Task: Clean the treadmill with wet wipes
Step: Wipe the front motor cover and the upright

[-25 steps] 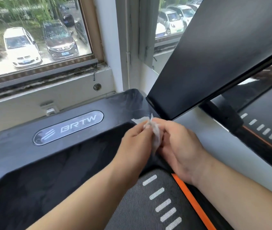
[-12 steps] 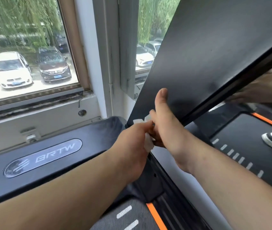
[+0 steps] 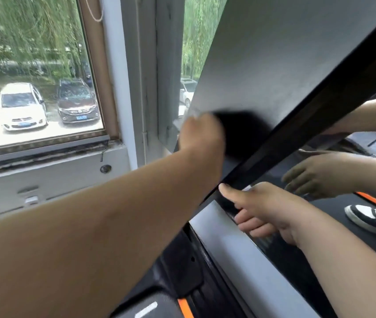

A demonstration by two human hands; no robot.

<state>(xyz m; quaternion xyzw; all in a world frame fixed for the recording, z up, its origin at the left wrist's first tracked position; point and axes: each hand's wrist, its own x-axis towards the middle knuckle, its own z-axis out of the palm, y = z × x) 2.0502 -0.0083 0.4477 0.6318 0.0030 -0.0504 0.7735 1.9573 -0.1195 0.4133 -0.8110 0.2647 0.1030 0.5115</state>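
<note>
The treadmill's wide dark upright panel [image 3: 285, 65] slants across the upper right. My left hand [image 3: 202, 134] is raised against its lower left part, blurred, pressing a white wet wipe [image 3: 193, 114] of which only a corner shows above the knuckles. A dark wet patch [image 3: 239, 131] lies on the panel just right of that hand. Lower down, my right hand [image 3: 265, 210] grips the upright's black edge strip [image 3: 297, 134], thumb on top and fingers curled beneath. The running belt [image 3: 150, 306] with its orange stripe shows at the bottom.
A window [image 3: 33, 76] over parked cars and a grey sill [image 3: 45, 175] stand close on the left. Beyond the upright, another person's hand [image 3: 315, 175] and forearm [image 3: 366, 111] reach in, and a black-and-white shoe [image 3: 372, 218] rests on a second treadmill deck.
My left hand took the wipe up from between both hands onto the upright panel, leaving a wet patch. My right hand let go of the wipe and dropped onto the upright's black edge.
</note>
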